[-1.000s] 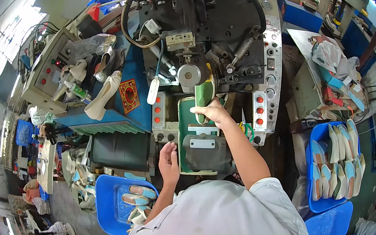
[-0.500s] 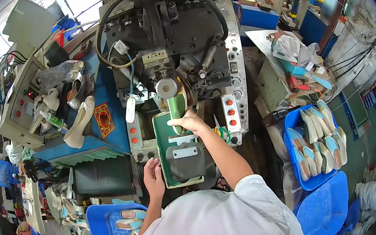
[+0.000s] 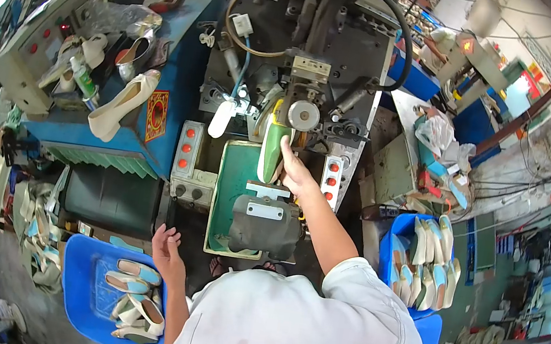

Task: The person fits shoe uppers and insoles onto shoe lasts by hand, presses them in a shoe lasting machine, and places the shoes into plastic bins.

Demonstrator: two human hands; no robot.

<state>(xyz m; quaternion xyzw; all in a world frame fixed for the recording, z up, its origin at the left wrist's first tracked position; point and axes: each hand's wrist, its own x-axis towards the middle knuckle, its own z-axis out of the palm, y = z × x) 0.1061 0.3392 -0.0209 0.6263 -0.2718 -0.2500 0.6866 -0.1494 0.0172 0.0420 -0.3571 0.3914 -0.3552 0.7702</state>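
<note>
My right hand (image 3: 295, 169) is closed on the side of a green shoe last (image 3: 277, 146) with a pale edge and some yellow at its upper end. That upper end sits at the head of a dark machine (image 3: 306, 72), beside a round metal knob (image 3: 304, 115). Below the last are a dark padded block (image 3: 264, 230) and a green tray (image 3: 223, 200). My left hand (image 3: 166, 249) hangs to the left of the tray with fingers apart and nothing in it, above a blue bin (image 3: 81, 285) that holds several cream shoes (image 3: 136, 279).
Another blue bin (image 3: 387, 249) on the right carries several cream shoes. Red button panels (image 3: 186, 149) flank the tray. On the left, a cream shoe (image 3: 122, 107) lies on a blue machine (image 3: 184, 69). A person (image 3: 438, 47) is in the far background.
The view has turned, bringing more of the left bin into sight. My right hand stays on the shoe last, which now points more straight down. My left hand remains free, low on the left.
</note>
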